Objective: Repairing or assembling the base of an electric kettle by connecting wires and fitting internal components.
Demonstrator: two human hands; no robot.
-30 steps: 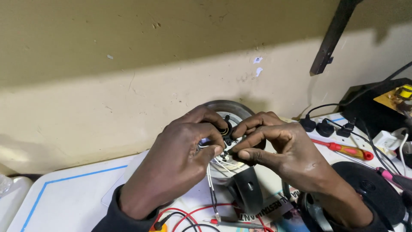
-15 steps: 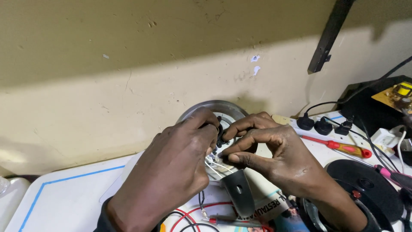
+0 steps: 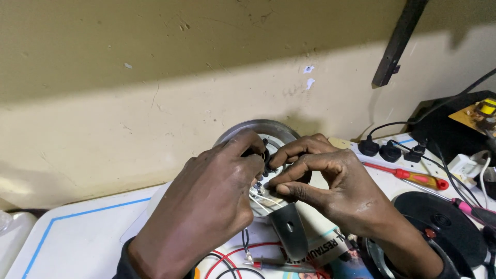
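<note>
Both our hands are now working closer together: our left hand is pinching a small black part at the centre of the round metal motor, while our right hand, fingers curled shut, is now gripping the white wires.

Two bare hands, no gloves, no rings anywhere. Left hand big in the frame, knuckles and back showing, tendons faintly ridged. Dark cuff at the left wrist, right at the bottom edge, looks like a long sleeve in navy or black, hard to tell which. Right hand also bare, short trimmed nails on the fingers, creases over the knuckles. Something dark around the right wrist too, low at the frame edge, maybe a sleeve cuff or a band, too cropped to say. No watch or bracelet visible.
</note>
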